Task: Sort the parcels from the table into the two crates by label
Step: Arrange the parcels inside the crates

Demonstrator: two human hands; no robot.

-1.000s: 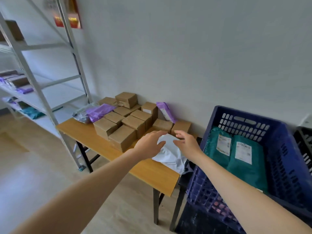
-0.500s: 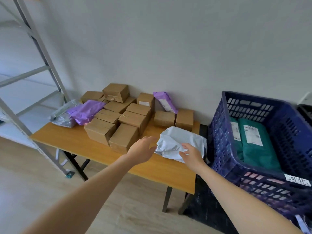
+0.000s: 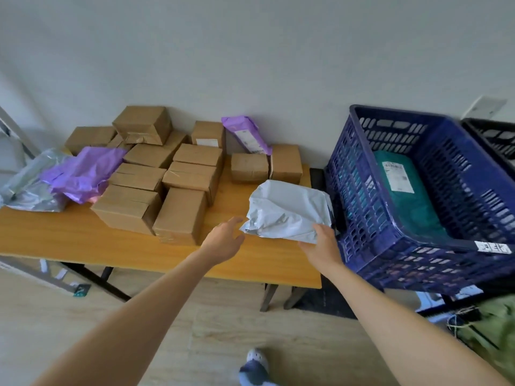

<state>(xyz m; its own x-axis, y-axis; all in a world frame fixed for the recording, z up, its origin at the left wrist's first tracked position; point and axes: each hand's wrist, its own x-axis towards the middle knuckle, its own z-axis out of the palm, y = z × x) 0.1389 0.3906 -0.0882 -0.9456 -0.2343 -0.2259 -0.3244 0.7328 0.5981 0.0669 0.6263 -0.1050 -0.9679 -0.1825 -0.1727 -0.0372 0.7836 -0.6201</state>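
Grey-white crumpled plastic mailer (image 3: 287,210), centre-right on wooden table (image 3: 83,240) by blue plastic crate (image 3: 362,190): rt hand (image 3: 323,246) pinches near edge, lt hand (image 3: 223,240) beside, fingers spread loose; flip, read label b4 dropping

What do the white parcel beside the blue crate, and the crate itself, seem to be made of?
The white parcel: probably thin plastic mailer film, faintly glossy; it crumples into soft folds. The blue crate: likely rigid moulded plastic, dull sheen; slotted lattice walls, thick rim.
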